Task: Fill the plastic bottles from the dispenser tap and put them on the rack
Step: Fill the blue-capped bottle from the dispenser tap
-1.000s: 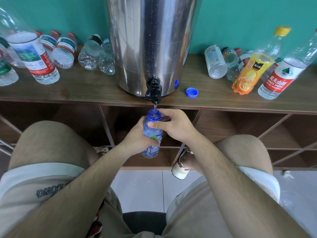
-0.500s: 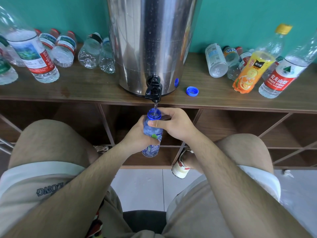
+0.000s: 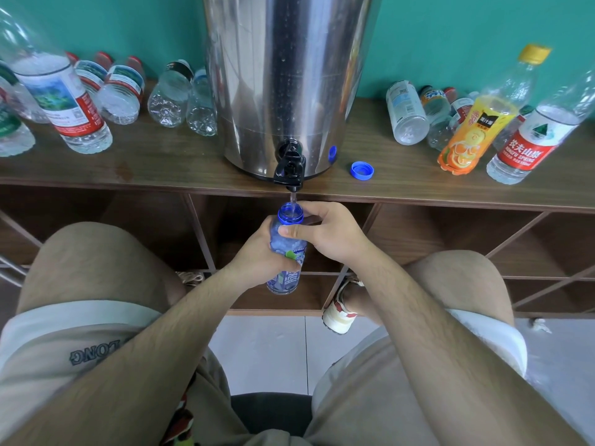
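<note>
No change in the last second: left hand and right hand both grip the blue bottle, its mouth just under the tap, stream running in. Filling judged unfinished; racking remains.

Left hand: wrapped round the middle of the bottle from the left, fingers hidden behind it.
Right hand: curled round the bottle's neck from the right, thumb laid flat across its shoulder, pointing left.
Left forearm: bare, reaching in from the lower left.
Right forearm: bare, reaching in from the lower right, converging with the left.
</note>
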Demonstrator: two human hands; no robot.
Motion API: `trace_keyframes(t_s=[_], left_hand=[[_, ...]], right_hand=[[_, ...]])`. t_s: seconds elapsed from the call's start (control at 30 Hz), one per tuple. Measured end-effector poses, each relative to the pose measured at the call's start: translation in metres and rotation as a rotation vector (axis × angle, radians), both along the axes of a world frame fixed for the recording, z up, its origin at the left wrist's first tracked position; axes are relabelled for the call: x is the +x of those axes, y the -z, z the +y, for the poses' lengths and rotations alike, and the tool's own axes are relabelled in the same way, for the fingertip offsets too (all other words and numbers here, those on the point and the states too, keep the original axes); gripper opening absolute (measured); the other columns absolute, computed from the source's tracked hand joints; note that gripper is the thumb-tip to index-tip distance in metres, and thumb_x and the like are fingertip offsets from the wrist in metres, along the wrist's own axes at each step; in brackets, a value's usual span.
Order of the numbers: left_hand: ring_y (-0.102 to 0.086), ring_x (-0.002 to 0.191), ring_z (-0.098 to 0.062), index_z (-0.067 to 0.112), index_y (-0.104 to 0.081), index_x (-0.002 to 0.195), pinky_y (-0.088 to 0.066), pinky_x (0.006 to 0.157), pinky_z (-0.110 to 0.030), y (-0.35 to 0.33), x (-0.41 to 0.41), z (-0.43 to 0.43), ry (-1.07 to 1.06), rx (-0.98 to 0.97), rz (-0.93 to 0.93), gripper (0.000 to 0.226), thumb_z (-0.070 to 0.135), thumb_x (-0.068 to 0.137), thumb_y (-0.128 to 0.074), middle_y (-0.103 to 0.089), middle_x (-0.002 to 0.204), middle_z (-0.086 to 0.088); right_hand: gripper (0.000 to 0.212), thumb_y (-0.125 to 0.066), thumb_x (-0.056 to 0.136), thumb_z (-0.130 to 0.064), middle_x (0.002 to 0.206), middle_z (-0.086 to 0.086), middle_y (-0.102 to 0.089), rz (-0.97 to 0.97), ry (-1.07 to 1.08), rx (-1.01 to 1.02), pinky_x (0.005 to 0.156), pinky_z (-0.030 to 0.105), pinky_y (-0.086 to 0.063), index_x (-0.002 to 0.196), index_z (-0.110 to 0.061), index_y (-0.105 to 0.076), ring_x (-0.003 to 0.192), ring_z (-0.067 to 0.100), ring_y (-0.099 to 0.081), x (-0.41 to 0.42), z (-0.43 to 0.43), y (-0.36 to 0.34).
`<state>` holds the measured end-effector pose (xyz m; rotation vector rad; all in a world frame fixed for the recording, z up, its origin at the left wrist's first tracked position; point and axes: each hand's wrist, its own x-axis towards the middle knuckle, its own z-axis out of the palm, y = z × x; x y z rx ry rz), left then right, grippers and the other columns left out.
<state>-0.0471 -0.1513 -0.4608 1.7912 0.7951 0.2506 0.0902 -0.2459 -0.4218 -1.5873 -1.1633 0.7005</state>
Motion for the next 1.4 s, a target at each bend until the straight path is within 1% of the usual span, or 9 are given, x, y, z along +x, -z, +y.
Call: trace_keyframes(t_s=[0.3, 0.43, 0.57, 0.63, 0.73, 0.83, 1.13, 1.27, 1.4], left_hand=[[-0.065, 0.120, -0.023, 0.019, -0.046, 0.146, -0.055, 0.104, -0.040, 0.007, -0.002, 0.002, -0.009, 0.004, -0.033, 0.089, 0.001, 0.071, -0.090, -0.065, 0.131, -0.003], [-0.062, 0.126, -0.027, 0.013, -0.044, 0.147, -0.049, 0.111, -0.053, 0.006, 0.002, 0.001, -0.017, -0.026, -0.028, 0.085, 0.000, 0.076, -0.088, -0.063, 0.134, -0.009], [-0.062, 0.125, -0.026, 0.013, -0.044, 0.147, -0.049, 0.111, -0.053, 0.004, 0.002, 0.000, -0.010, -0.016, -0.023, 0.086, 0.001, 0.075, -0.089, -0.063, 0.134, -0.008], [-0.063, 0.123, -0.026, 0.015, -0.045, 0.146, -0.052, 0.108, -0.047, 0.004, 0.000, 0.000, -0.012, -0.009, -0.031, 0.084, 0.001, 0.075, -0.088, -0.063, 0.133, -0.007], [-0.065, 0.118, -0.020, 0.021, -0.047, 0.145, -0.055, 0.093, -0.025, 0.003, -0.005, 0.001, -0.005, 0.033, -0.031, 0.087, 0.001, 0.071, -0.089, -0.065, 0.130, 0.000], [-0.065, 0.117, -0.019, 0.022, -0.047, 0.145, -0.053, 0.088, -0.019, 0.001, -0.006, -0.001, -0.001, 0.044, -0.034, 0.088, 0.001, 0.071, -0.089, -0.065, 0.128, 0.002], [-0.065, 0.118, -0.020, 0.021, -0.047, 0.144, -0.055, 0.100, -0.034, -0.005, -0.005, -0.003, -0.013, 0.058, -0.038, 0.087, 0.006, 0.071, -0.092, -0.065, 0.128, 0.002], [-0.063, 0.121, -0.022, 0.014, -0.044, 0.146, -0.053, 0.106, -0.043, -0.014, 0.004, -0.008, -0.010, 0.090, -0.011, 0.086, 0.017, 0.074, -0.093, -0.062, 0.134, -0.005], [-0.063, 0.123, -0.026, 0.010, -0.047, 0.145, -0.051, 0.109, -0.048, -0.019, 0.001, -0.010, -0.015, 0.114, -0.010, 0.079, 0.018, 0.079, -0.090, -0.063, 0.136, -0.010]], right_hand=[[0.024, -0.086, 0.086, -0.022, 0.093, -0.022, -0.078, -0.019, -0.006, -0.011, 0.075, 0.008, -0.050, 0.097, -0.040, -0.075, 0.088, -0.006, -0.071, 0.000, -0.001, 0.000], [0.025, -0.086, 0.085, -0.022, 0.092, -0.023, -0.077, -0.023, -0.004, -0.021, 0.078, 0.011, -0.053, 0.100, -0.039, -0.075, 0.091, -0.003, -0.072, 0.001, 0.000, 0.001], [0.024, -0.086, 0.085, -0.020, 0.094, -0.017, -0.079, -0.016, -0.002, -0.019, 0.080, 0.012, -0.054, 0.100, -0.036, -0.076, 0.092, -0.001, -0.073, 0.001, 0.000, 0.001], [0.023, -0.086, 0.085, -0.021, 0.094, -0.019, -0.078, -0.021, -0.004, -0.025, 0.079, 0.011, -0.053, 0.100, -0.036, -0.076, 0.091, -0.002, -0.072, 0.001, -0.001, 0.000], [0.023, -0.086, 0.085, -0.022, 0.097, -0.015, -0.079, -0.010, 0.004, -0.036, 0.082, 0.015, -0.055, 0.103, -0.033, -0.078, 0.094, 0.001, -0.073, 0.002, 0.000, 0.002], [0.024, -0.087, 0.084, -0.022, 0.101, -0.009, -0.080, -0.001, 0.021, -0.043, 0.085, 0.019, -0.057, 0.106, -0.027, -0.079, 0.096, 0.005, -0.073, 0.002, 0.001, 0.003], [0.028, -0.085, 0.086, -0.021, 0.107, -0.006, -0.078, -0.022, 0.046, -0.036, 0.085, 0.020, -0.057, 0.114, -0.021, -0.079, 0.099, 0.006, -0.071, 0.002, 0.001, 0.001], [0.027, -0.086, 0.085, -0.022, 0.107, -0.006, -0.078, -0.010, 0.065, -0.022, 0.088, 0.022, -0.056, 0.110, -0.024, -0.079, 0.099, 0.006, -0.071, 0.001, 0.002, 0.001], [0.028, -0.086, 0.085, -0.023, 0.107, -0.006, -0.078, -0.021, 0.075, -0.032, 0.088, 0.022, -0.056, 0.113, -0.023, -0.079, 0.101, 0.008, -0.071, 0.001, 0.002, 0.002]])
